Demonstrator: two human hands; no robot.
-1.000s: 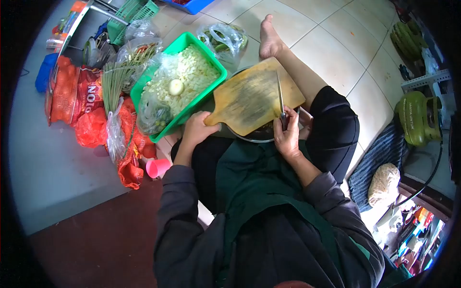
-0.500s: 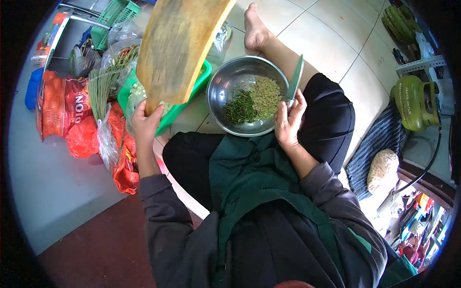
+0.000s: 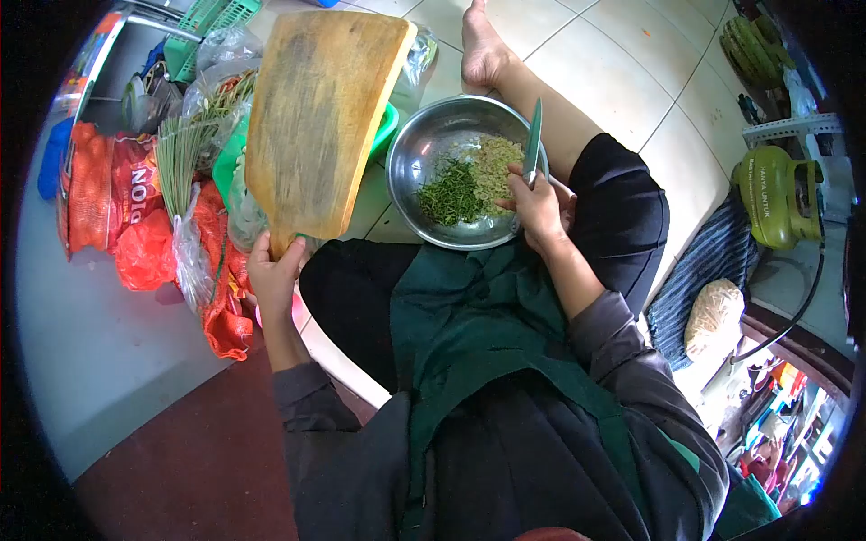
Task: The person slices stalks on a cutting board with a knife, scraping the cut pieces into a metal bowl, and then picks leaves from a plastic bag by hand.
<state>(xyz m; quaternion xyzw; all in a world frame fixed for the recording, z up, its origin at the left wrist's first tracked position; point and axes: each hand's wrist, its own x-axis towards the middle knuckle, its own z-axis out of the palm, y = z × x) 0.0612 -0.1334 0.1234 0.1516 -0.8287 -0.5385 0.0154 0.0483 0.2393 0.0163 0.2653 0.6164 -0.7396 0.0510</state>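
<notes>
My left hand (image 3: pixel 275 268) grips the handle of a wooden cutting board (image 3: pixel 325 113), which is raised over the green tray (image 3: pixel 383 129) and hides most of it. A knife (image 3: pixel 534 140) points upward from my right hand (image 3: pixel 538 209), closed around its handle at the right rim of a steel bowl (image 3: pixel 410 140). Inside the bowl lie dark green shreds (image 3: pixel 454 194) on the left and a paler chopped heap (image 3: pixel 496 167) on the right.
Red net bags (image 3: pixel 90 194), a bundle of long stalks (image 3: pixel 179 162) and plastic bags stand at the left. My bare foot (image 3: pixel 484 56) rests on the tiles beyond the bowl. To the right are a green gas cylinder (image 3: pixel 769 197), a dark striped cloth (image 3: pixel 708 261) and a filled bag (image 3: pixel 715 318).
The board has been lifted off the bowl and swung left over the tray, uncovering the bowl's contents. My right hand, still with the knife, has lately moved slightly left and closer over the bowl.
</notes>
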